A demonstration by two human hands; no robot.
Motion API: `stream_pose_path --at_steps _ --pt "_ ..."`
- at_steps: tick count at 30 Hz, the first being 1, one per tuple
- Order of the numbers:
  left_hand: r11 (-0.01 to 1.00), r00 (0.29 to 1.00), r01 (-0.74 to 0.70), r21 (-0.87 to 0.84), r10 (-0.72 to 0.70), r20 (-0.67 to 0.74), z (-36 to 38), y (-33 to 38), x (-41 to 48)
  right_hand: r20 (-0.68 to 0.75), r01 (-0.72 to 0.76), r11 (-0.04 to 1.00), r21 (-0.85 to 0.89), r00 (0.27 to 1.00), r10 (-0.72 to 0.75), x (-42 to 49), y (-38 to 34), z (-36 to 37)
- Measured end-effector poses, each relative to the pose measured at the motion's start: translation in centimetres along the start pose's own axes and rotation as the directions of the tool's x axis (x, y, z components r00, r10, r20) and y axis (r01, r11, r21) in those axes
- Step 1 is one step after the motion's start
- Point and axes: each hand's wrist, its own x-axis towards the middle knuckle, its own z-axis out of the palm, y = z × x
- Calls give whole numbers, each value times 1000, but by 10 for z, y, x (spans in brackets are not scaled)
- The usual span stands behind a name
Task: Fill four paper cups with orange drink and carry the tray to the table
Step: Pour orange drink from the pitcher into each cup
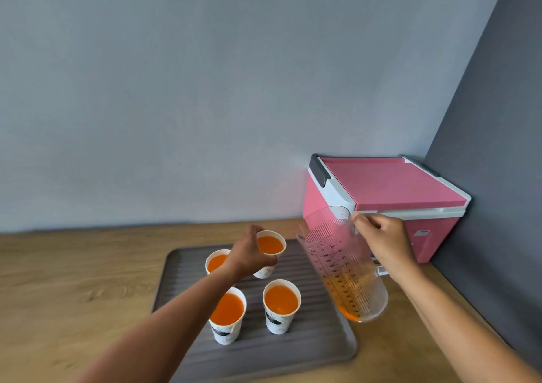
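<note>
Right hand point(384, 248) grips jug point(343, 268), tilted, spout leaning left toward far cup point(264, 272).

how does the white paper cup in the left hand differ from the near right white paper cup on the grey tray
The far white paper cup is gripped by the left hand; the near white paper cup stands untouched. The far cup is beside the tilted clear measuring jug's lip; the near cup is closer to the camera. Both hold orange drink near the rim.
</note>
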Motion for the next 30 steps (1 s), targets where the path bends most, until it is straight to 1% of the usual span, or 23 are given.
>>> stream_pose_path --at_steps 6,11,22,26,30 --pt "996 997 49 76 -53 50 10 -1 5 -32 -26 1000 17 999 27 -13 25 -13" --pt "993 992 91 78 -97 80 21 -1 6 -55 -54 998 36 997 56 -19 33 -24" --pt "981 979 176 77 -183 95 32 -4 7 -69 -50 998 43 996 53 -26 35 -30" --pt "978 974 181 106 -193 115 30 -1 8 -76 -67 996 56 995 72 -30 35 -26" --pt "972 971 189 140 -206 119 23 7 6 -78 -50 995 86 995 56 -31 37 -22"
